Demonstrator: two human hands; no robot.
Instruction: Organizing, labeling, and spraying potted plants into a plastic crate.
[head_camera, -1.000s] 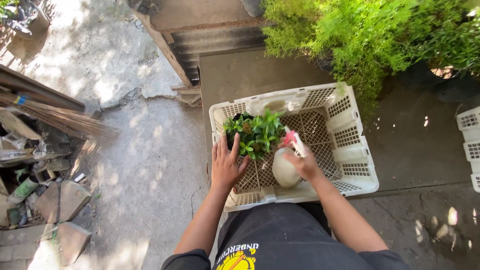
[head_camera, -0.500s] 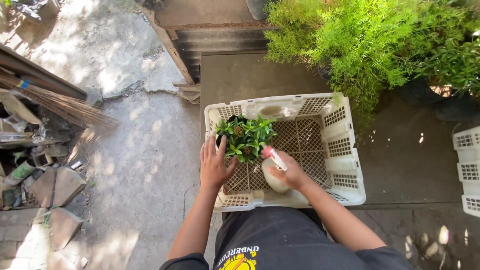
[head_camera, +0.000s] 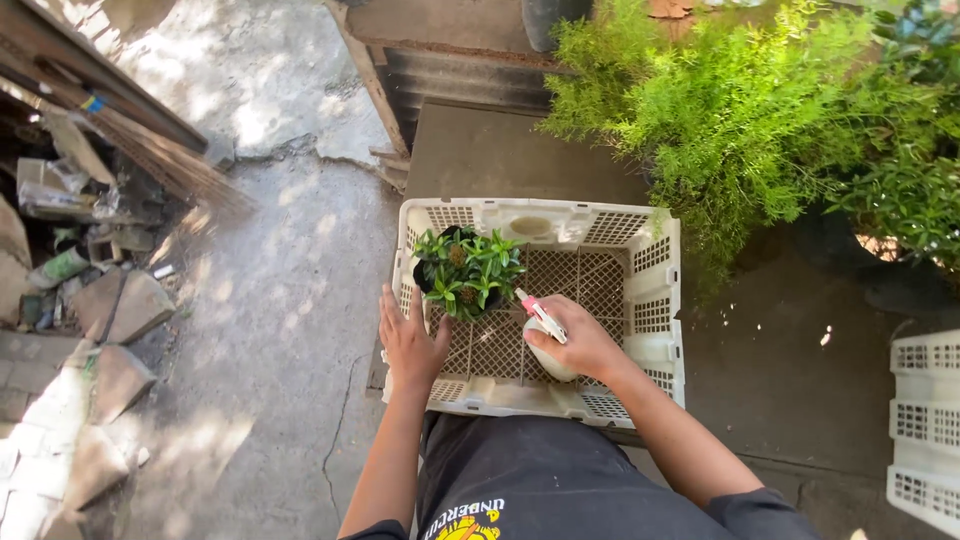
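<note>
A white plastic crate (head_camera: 655, 300) stands on the ground in front of me. In its near left corner sits a small green plant in a dark pot (head_camera: 467, 268). My left hand (head_camera: 410, 345) rests open, fingers spread, at the crate's near left edge, just below the plant. My right hand (head_camera: 580, 342) holds a white spray bottle with a pink trigger (head_camera: 541, 318) inside the crate, its nozzle turned toward the plant.
Leafy green bushes (head_camera: 740, 110) grow to the right and behind the crate. Another white crate (head_camera: 925, 430) stands at the right edge. Rubble, broken slabs (head_camera: 110, 300) and a broom (head_camera: 150, 150) lie at the left. Cracked concrete (head_camera: 280, 330) lies between.
The view has shifted, so the crate now sits more to the middle. My right hand with the spray bottle has moved left, closer to the plant. My left hand stays by the crate's left edge.
</note>
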